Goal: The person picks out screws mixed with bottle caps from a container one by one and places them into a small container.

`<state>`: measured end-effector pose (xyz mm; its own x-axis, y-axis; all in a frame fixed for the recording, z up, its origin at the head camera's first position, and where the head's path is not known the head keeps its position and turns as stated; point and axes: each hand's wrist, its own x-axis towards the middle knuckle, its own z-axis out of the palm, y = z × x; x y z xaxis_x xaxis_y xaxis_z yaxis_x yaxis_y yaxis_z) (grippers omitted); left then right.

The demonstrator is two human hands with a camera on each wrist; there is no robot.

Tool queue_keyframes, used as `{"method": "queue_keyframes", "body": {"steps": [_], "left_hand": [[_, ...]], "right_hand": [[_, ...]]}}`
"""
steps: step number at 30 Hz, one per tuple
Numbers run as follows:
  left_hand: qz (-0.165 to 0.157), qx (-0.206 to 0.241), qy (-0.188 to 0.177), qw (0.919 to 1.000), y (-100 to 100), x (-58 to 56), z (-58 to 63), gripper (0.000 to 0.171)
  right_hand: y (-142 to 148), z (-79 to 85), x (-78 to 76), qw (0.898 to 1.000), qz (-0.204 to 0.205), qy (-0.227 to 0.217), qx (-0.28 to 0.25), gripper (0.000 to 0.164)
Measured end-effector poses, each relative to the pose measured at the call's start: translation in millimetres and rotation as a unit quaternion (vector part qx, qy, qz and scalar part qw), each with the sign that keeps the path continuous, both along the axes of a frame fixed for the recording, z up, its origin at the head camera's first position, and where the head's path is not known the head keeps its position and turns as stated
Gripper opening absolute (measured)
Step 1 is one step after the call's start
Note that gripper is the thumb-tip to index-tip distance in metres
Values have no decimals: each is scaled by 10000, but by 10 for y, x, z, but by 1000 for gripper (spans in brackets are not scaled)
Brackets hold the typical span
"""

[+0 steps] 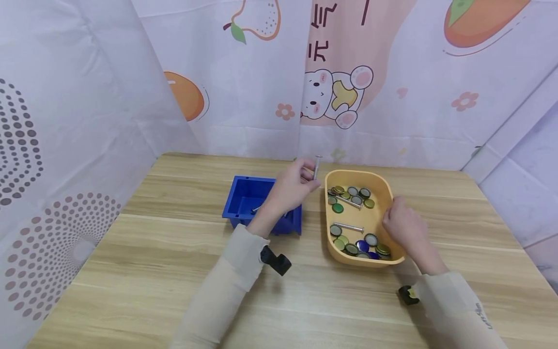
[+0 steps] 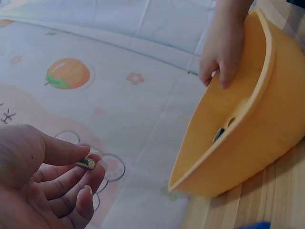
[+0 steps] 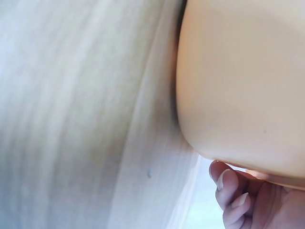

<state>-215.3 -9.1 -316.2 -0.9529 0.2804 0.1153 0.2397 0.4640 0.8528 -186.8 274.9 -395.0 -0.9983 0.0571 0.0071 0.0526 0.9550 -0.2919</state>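
Note:
My left hand [image 1: 288,190] pinches a silver metal bolt [image 1: 317,168] between thumb and fingertips, its flat head up. The hand is raised between a blue bin [image 1: 231,199] and a yellow tub [image 1: 330,232]. In the left wrist view the end of the bolt [image 2: 87,163] pokes out past the thumb. The tub's right rim is gripped by my right hand [image 1: 404,224]; in the right wrist view its curled fingers [image 3: 228,183] show under the tub's edge. Inside the tub lie bolts [image 1: 348,227] and several bottle caps [image 1: 362,245] in green, gold, blue and silver.
Partly hidden behind the left forearm, the blue bin holds a few bolts [image 1: 255,210]. Both containers stand on a wood-grain table [image 1: 174,271]. A printed curtain [image 1: 248,97] hangs along the table's back edge, with more cloth at the left.

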Motion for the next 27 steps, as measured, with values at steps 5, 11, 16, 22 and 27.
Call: {"method": "queue_keyframes", "body": {"steps": [5,11,16,22,27], "left_hand": [[163,148,-119,9997,-266,-6,-38,32],[389,94,-247,9989,-586,4,-68,33],[529,-309,-284,9977,-839,-16,-145,28],[679,-903,-531,9922,-1035,-27,-261,21],[680,-1195,-651,9884,-1096,-19,-279,21]], "right_hand": [[1,5,6,10000,-5,15,-14,39],[-4,16,3,10000,18,-6,10,39],[1,19,3,10000,47,38,14,38],[0,12,1,10000,53,4,3,38],[0,0,2,10000,49,26,-38,36]]}}
